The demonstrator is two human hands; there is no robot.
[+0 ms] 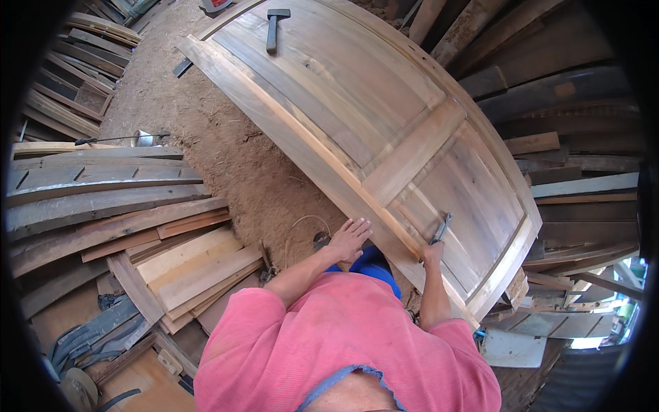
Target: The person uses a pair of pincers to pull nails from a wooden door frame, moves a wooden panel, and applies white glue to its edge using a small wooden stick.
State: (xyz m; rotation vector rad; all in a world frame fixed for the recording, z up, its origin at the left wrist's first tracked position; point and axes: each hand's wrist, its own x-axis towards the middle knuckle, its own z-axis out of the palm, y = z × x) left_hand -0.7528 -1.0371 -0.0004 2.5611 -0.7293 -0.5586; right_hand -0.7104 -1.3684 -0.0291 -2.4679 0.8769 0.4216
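A large wooden panelled door (412,161) lies in front of me, with a long board edge running along its near side. My left hand (350,238) is open, its fingers spread, at this near edge. My right hand (432,253) is closed round a pair of pliers (443,226), whose grey metal end points away from me over the lower panel. The handles are mostly hidden in the fist. Far off on the upper panel rests a hammer (272,34) with a dark head, out of reach of both hands.
Stacked planks (103,199) fill the left side, with shorter boards (199,275) close by my left arm. More timber (570,117) leans along the right, beyond the door. A small tin (143,138) stands near the left planks. Brown, dusty ground (206,130) lies between.
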